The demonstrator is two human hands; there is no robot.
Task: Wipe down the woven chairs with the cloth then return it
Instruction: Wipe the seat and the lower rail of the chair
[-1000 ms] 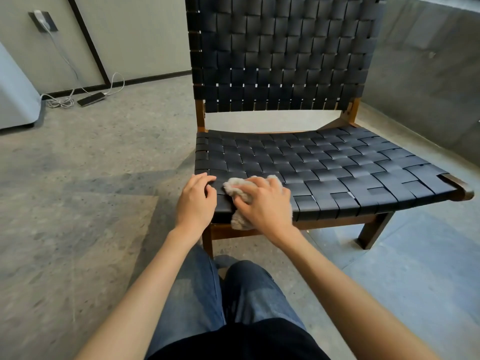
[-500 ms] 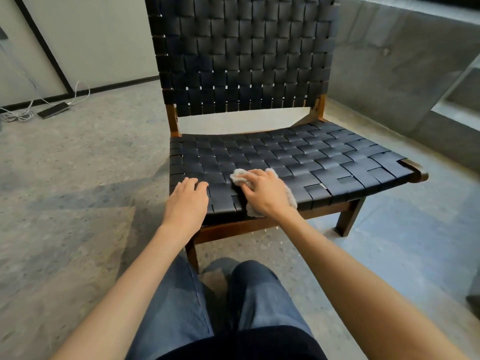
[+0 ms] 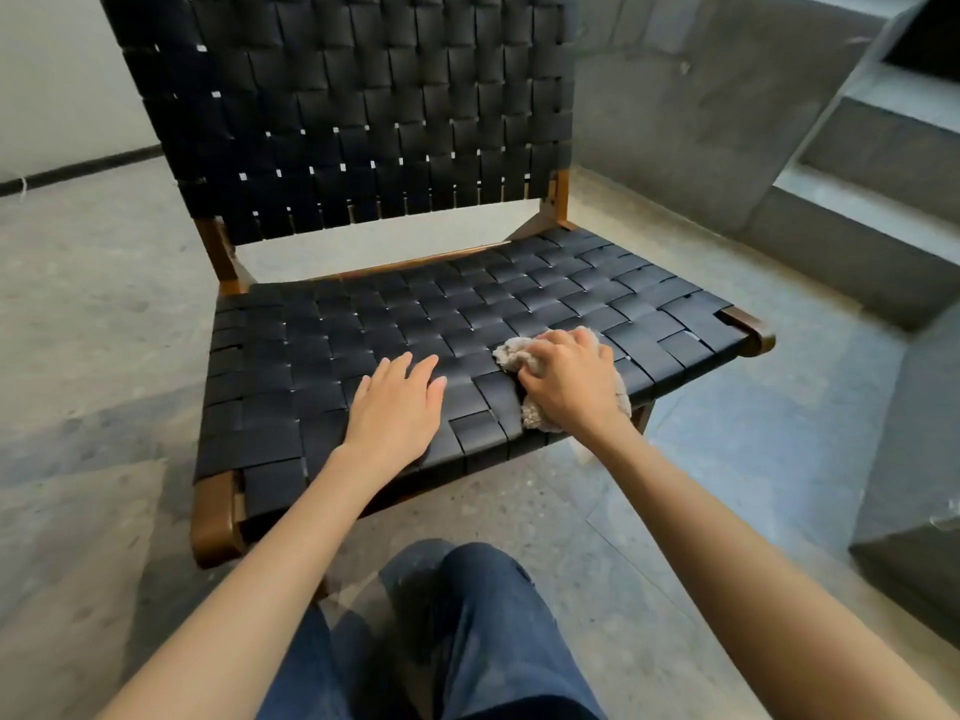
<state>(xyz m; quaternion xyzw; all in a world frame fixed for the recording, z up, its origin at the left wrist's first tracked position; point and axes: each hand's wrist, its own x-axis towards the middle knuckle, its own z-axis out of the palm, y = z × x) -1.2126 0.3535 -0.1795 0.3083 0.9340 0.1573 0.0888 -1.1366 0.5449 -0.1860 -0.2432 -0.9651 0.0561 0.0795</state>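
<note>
A chair (image 3: 363,324) with a black woven seat and back on a brown wooden frame fills the middle of the view. My right hand (image 3: 569,379) grips a crumpled beige cloth (image 3: 511,354) and presses it onto the seat near the front right. The cloth sticks out to the left of and below my fingers. My left hand (image 3: 397,407) lies flat on the seat with fingers straight, a short way left of the cloth, near the front edge.
Grey concrete steps (image 3: 857,200) rise right of the chair, and a grey block (image 3: 914,522) stands at the near right. A pale wall with a dark skirting (image 3: 78,168) runs at the far left. My jeans-clad knees (image 3: 452,631) are below the seat's front edge.
My right hand has slid the cloth rightwards along the front of the seat. My left hand has moved from the front left corner further onto the seat and flattened. The view has shifted right.
</note>
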